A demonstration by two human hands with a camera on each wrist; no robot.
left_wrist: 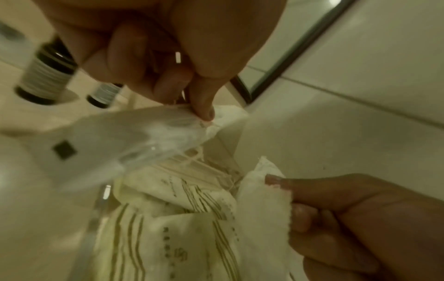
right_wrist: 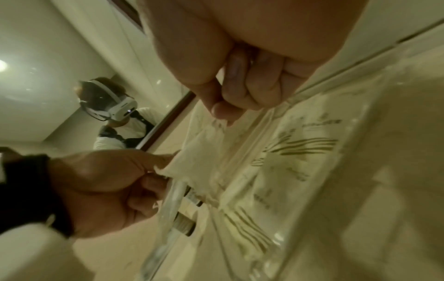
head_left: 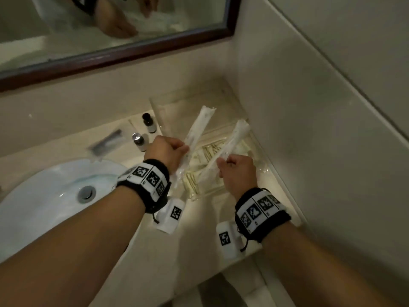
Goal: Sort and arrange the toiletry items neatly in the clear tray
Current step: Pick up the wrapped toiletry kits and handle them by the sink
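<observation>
My left hand (head_left: 170, 151) (left_wrist: 199, 110) pinches the lower end of a long white wrapped packet (head_left: 197, 131) (left_wrist: 132, 136). My right hand (head_left: 238, 168) (right_wrist: 228, 106) grips a second long white packet (head_left: 230, 142) (left_wrist: 261, 190) the same way. Both packets slant up and away over the clear tray (head_left: 221, 100), which sits in the counter's right corner. Flat cream sachets with gold stripes (head_left: 194, 182) (left_wrist: 180, 237) (right_wrist: 300, 152) lie inside the tray under the packets. Two small dark bottles (head_left: 148, 122) (head_left: 139, 141) stand just left of the tray.
A dark item in a clear wrapper (head_left: 108, 140) lies on the counter near the white sink (head_left: 44, 196). A wood-framed mirror (head_left: 110, 29) hangs above. Walls close in behind and right of the tray.
</observation>
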